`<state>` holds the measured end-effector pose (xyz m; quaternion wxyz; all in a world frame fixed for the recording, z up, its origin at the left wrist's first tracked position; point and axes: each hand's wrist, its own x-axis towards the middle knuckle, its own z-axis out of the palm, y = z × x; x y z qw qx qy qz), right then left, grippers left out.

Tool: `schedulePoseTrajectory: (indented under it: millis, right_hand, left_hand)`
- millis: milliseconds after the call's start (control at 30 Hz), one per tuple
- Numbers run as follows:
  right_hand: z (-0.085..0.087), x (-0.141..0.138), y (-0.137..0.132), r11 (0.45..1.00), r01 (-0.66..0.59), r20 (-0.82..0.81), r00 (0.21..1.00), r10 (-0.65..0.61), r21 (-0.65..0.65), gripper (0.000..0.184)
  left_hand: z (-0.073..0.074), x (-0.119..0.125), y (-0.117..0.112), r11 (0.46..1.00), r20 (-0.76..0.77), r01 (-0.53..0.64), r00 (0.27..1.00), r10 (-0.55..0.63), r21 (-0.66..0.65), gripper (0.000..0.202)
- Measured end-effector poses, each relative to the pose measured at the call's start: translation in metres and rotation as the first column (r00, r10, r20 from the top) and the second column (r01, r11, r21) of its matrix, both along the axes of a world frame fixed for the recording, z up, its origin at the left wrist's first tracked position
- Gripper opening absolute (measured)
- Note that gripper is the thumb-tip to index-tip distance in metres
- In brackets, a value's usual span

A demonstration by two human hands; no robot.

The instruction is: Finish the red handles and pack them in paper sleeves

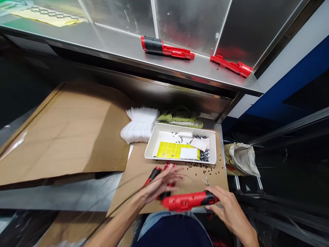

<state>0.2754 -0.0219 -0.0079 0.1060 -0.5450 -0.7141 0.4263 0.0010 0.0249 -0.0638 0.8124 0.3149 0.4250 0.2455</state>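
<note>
My right hand (227, 204) grips a red and black plastic tool housing (185, 201) by its black end, holding it level near the front edge of the cardboard sheet. Blurred by motion, my left hand (164, 181) reaches over the sheet with its fingers apart and nothing seen in them. Beneath and around it lie more red and black housing pieces (153, 175), partly hidden by the hand. A pair of tweezers (205, 181) rests on the sheet, close to my right hand. Small black parts (203, 168) are scattered beyond it.
A white tray (147, 151) holds yellow labels, white pads and small black parts. Behind it are stacked white sheets (140, 123) and a green pouch (180, 118). A large cardboard box (69, 133) stands left. Red housings (178, 52) lie on the metal shelf (110, 41). A bag (243, 159) hangs right.
</note>
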Motion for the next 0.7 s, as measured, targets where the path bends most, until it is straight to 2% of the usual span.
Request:
schedulePoseTrajectory:
  millis: [33,67,100,133,200,233,300,333,400,533,700]
  right_hand:
    - [0.010,-0.003,0.004,0.999,-0.044,-0.028,0.999,0.044,0.008,0.033]
    - [0.019,-0.007,0.008,0.998,-0.063,-0.036,0.997,0.064,0.021,0.036]
    - [0.026,-0.010,0.012,0.998,-0.053,-0.031,0.998,0.054,0.044,0.042]
    - [0.030,-0.012,0.014,0.997,-0.014,-0.027,1.000,0.016,0.073,0.051]
    - [0.035,-0.012,0.016,0.986,0.118,-0.048,0.993,-0.112,0.122,0.061]
    - [0.035,-0.011,0.016,0.975,0.182,-0.076,0.982,-0.173,0.127,0.056]
    - [0.035,-0.010,0.016,0.962,0.255,-0.143,0.960,-0.240,0.099,0.031]
    - [0.034,-0.010,0.016,0.962,0.264,-0.172,0.953,-0.248,0.074,0.021]
    - [0.032,-0.014,0.018,0.970,0.241,-0.231,0.945,-0.231,0.017,0.014]
    - [0.029,-0.029,0.028,0.979,0.187,-0.336,0.919,-0.205,-0.087,0.014]
    - [0.029,-0.037,0.038,0.976,0.151,-0.382,0.902,-0.201,-0.157,0.020]
  left_hand:
    - [0.007,0.009,0.001,0.979,0.193,0.170,0.970,-0.145,-0.117,0.080]
    - [0.013,0.017,0.001,0.930,0.346,0.327,0.903,-0.256,-0.165,0.080]
    - [0.018,0.023,0.001,0.888,0.441,0.428,0.838,-0.320,-0.170,0.077]
    - [0.022,0.027,-0.001,0.869,0.484,0.467,0.805,-0.343,-0.161,0.072]
    - [0.028,0.028,-0.003,0.880,0.479,0.450,0.813,-0.332,-0.153,0.063]
    - [0.031,0.026,-0.004,0.892,0.462,0.422,0.831,-0.309,-0.162,0.061]
    - [0.034,0.020,-0.004,0.897,0.459,0.395,0.846,-0.272,-0.196,0.062]
    - [0.034,0.016,-0.003,0.894,0.466,0.396,0.844,-0.264,-0.210,0.063]
    - [0.034,0.012,-0.001,0.892,0.475,0.392,0.844,-0.250,-0.227,0.064]
    - [0.033,0.013,0.003,0.882,0.494,0.410,0.831,-0.255,-0.234,0.060]
    - [0.039,0.015,0.006,0.881,0.488,0.399,0.839,-0.239,-0.255,0.057]
